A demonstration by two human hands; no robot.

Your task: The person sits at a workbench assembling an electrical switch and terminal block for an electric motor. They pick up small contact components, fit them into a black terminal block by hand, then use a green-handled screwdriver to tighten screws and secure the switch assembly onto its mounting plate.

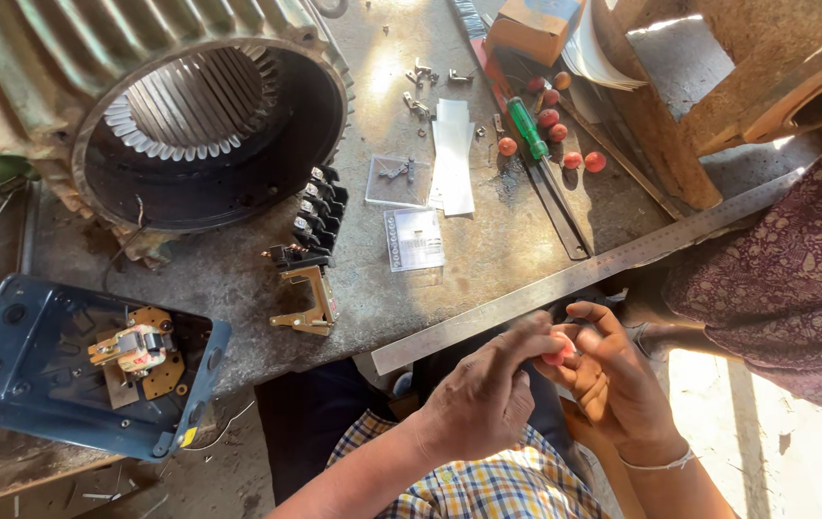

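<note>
Left hand [483, 399] and right hand [613, 380], fingertips together, pinching 1 red cap [559, 352].

Hard sunlight comes from the far right, glaring white on the grey concrete tabletop [382, 67] and burning out the near-right floor. Near-left corners sit in shade. Focus is sharp; edges bow outward slightly.

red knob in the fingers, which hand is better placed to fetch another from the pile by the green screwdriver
Probably the right hand. It sits on the side nearer the red knobs beside the green screwdriver. The left hand would have to cross over it. Both hands pinch the small red knob.
</note>
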